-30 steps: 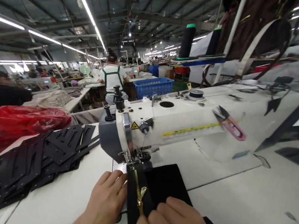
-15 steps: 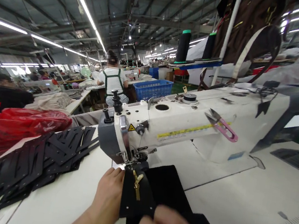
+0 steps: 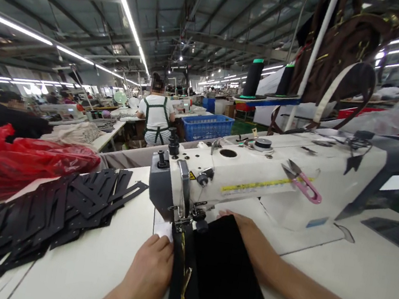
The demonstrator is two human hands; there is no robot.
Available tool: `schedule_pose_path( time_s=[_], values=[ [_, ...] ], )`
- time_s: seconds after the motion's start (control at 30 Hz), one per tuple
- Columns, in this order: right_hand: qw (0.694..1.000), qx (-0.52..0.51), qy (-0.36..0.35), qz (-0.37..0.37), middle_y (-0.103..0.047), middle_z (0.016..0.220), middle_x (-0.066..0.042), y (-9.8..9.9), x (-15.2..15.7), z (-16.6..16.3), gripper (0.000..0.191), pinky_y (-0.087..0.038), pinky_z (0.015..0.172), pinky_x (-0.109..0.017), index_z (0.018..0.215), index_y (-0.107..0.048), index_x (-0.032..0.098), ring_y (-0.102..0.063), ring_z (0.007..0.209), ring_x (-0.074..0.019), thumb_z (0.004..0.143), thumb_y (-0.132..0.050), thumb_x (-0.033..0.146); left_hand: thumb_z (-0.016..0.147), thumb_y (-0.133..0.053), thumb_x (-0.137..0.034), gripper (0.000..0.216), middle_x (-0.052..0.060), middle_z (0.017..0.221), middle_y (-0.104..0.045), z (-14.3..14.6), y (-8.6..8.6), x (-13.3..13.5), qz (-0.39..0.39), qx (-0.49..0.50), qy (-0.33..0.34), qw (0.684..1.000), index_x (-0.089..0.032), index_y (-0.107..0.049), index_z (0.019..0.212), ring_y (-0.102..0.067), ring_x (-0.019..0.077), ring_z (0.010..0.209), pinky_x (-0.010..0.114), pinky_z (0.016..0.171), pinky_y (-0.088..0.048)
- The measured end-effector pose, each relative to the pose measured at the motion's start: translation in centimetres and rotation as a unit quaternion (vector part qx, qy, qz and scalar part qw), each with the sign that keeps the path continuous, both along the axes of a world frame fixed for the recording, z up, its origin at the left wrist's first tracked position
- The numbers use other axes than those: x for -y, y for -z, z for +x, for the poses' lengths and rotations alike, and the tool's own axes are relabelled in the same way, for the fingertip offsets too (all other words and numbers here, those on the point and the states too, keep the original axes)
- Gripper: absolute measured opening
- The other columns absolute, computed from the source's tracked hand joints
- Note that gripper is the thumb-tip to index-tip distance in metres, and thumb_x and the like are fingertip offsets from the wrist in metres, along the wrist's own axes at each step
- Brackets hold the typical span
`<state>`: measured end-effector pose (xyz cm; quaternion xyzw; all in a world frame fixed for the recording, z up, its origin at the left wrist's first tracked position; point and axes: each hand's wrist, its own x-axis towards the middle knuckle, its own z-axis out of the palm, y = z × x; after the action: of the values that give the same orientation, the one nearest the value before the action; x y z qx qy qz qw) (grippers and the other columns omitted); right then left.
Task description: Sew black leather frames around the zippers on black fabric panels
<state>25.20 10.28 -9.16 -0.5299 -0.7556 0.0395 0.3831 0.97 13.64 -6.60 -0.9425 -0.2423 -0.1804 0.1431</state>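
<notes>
We are at the stitching step. The black fabric panel (image 3: pixel 228 275) lies on the white table (image 3: pixel 98 265), with its gold zipper (image 3: pixel 184 283) running lengthwise up to the presser foot (image 3: pixel 181 222) of the sewing machine (image 3: pixel 241 171). Our left hand (image 3: pixel 150 268) rests flat with its fingers spread, pressing down just beside the zipper's left edge. Our right hand (image 3: pixel 247 230) reaches under the machine arm to the panel's far edge. The cloth half hides it, so we cannot tell whether it pinches the fabric or only lies on it. In our judgement the seam calls for even guidance from both sides, with the zipper tape straight at the needle. Black cut pieces (image 3: pixel 41 215) are piled to the left, and pink thread snips (image 3: pixel 304 181) sit on the machine.
</notes>
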Motion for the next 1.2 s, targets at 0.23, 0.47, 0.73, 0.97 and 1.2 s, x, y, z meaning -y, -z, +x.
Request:
schedule_pose_path(
  time_s=[0.23,0.47,0.73,0.97,1.2],
  values=[
    [0.966,-0.184,0.034,-0.176,-0.065,0.103,-0.01,-1.3,-1.3,0.6,0.041,-0.045,0.086,-0.037,0.1,-0.063,0.015,-0.059,0.097,-0.0236,0.087,-0.033,0.04,0.068,-0.056,0.001,0.017,0.004,0.067,-0.055,0.3,0.6,1.0,0.037,-0.019,-0.013,0.999,-0.016,-0.054,0.065,-0.047,0.0219,0.07,0.033,0.059,-0.037],
    [0.935,-0.2,0.019,-0.291,-0.06,0.059,-0.004,-2.1,-2.0,1.2,0.054,-0.044,0.044,-0.027,0.084,-0.064,0.013,-0.057,0.049,-0.0172,0.083,-0.032,0.057,0.064,-0.059,0.001,0.022,0.003,0.059,-0.051,1.3,0.3,1.3,0.039,-0.072,-0.037,0.996,-0.018,-0.049,0.056,-0.044,0.0216,0.062,0.032,0.052,-0.031],
    [0.962,-0.13,-0.04,-0.235,-0.064,0.075,-0.003,-1.6,-1.9,1.4,0.021,-0.044,0.07,-0.029,0.082,-0.062,0.018,-0.059,0.073,-0.0188,0.067,-0.047,0.016,0.07,-0.054,0.001,0.018,0.004,0.067,-0.054,1.2,-0.1,1.4,-0.02,-0.143,-0.08,0.986,-0.016,-0.054,0.065,-0.048,0.0222,0.067,0.032,0.056,-0.037],
    [0.982,-0.108,0.052,-0.146,-0.058,0.084,-0.009,-2.1,-0.4,1.3,0.025,-0.039,0.08,-0.037,0.078,-0.06,0.018,-0.054,0.085,-0.0234,0.083,-0.037,0.026,0.073,-0.05,-0.01,0.013,0.01,0.086,-0.058,0.3,-0.9,2.2,-0.13,-0.075,-0.061,0.987,-0.014,-0.059,0.081,-0.047,0.0245,0.077,0.038,0.068,-0.042],
    [0.969,-0.074,0.06,-0.23,-0.062,0.073,-0.002,-3.3,-0.9,-0.8,0.023,-0.041,0.064,-0.029,0.072,-0.056,0.02,-0.057,0.07,-0.0195,0.083,-0.048,0.039,0.08,-0.039,-0.014,0.018,0.009,0.088,-0.057,-0.2,-0.8,1.8,-0.177,-0.039,-0.051,0.982,-0.016,-0.057,0.08,-0.045,0.0236,0.076,0.04,0.067,-0.038]
  ],
)
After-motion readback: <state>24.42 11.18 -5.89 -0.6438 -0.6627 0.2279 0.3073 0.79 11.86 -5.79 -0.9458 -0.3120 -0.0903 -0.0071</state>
